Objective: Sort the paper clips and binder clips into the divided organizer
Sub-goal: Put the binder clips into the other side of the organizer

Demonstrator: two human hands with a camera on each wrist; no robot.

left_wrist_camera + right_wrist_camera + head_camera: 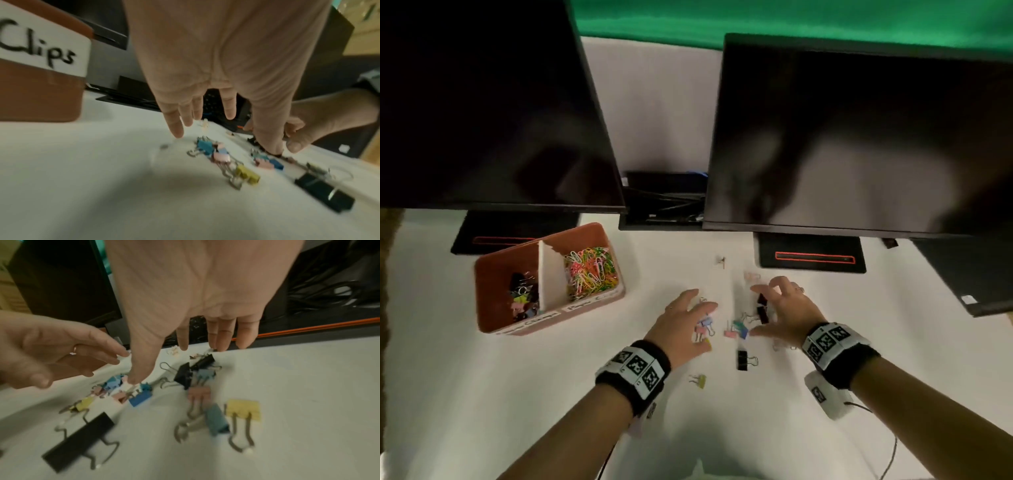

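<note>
A brown divided organizer [493, 274] stands at the left, with binder clips in its left compartment and coloured paper clips [590, 272] in its right. Several binder clips lie loose on the white table. Among them are a large black one [742, 359] [78, 441], a yellow one [700, 380] and a blue one [140, 398]. My left hand [703, 325] [224, 138] hovers with spread fingers over the pile's left side. My right hand [758, 311] [179, 361] arches over two black clips [762, 308], its thumb tip low among the coloured clips. Neither hand holds anything.
Two dark monitors [859, 137] overhang the back of the table, their black stands [813, 257] close behind the clips. Cables [667, 198] lie between the stands. A dark laptop [976, 274] sits at the right. A small clip [720, 261] lies apart towards the back.
</note>
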